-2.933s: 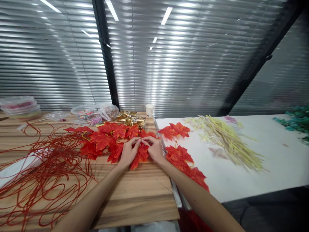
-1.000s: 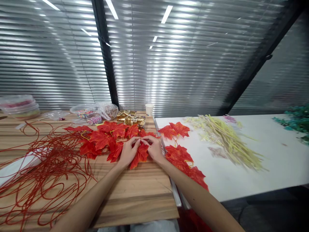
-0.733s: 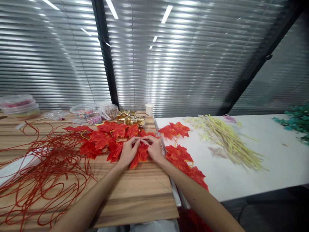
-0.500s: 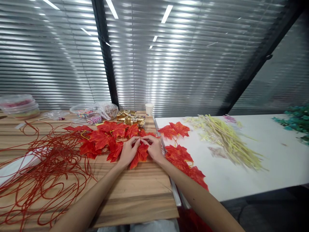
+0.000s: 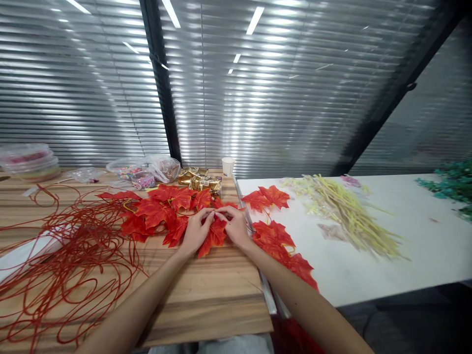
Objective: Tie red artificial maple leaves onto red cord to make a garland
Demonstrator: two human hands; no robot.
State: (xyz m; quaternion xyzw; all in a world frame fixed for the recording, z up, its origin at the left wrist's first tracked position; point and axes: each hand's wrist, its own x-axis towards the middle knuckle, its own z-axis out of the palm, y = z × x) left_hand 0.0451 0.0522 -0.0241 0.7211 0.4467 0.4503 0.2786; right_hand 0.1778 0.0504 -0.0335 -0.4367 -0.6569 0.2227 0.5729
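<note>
My left hand [image 5: 196,230] and my right hand [image 5: 236,227] meet above the wooden table's right part, thumbs and forefingers pinched close together. Between them they grip a garland of red artificial maple leaves [image 5: 154,212]; the exact bit of stem or cord at the fingertips is too small to make out. One leaf [image 5: 215,238] hangs just under the fingers. More of the leaves lie to the left, and others [image 5: 275,241] trail right onto the white table and down past its edge. A large tangle of thin red cord [image 5: 84,246] spreads over the left side.
Gold-wrapped packets [image 5: 204,183], a paper cup [image 5: 228,167] and clear bags and tubs of small beads [image 5: 143,180] line the back. Stacked plastic containers [image 5: 29,162] stand far left. Yellow stems [image 5: 350,216] lie on the white table [image 5: 416,250], with green foliage [image 5: 448,182] at far right.
</note>
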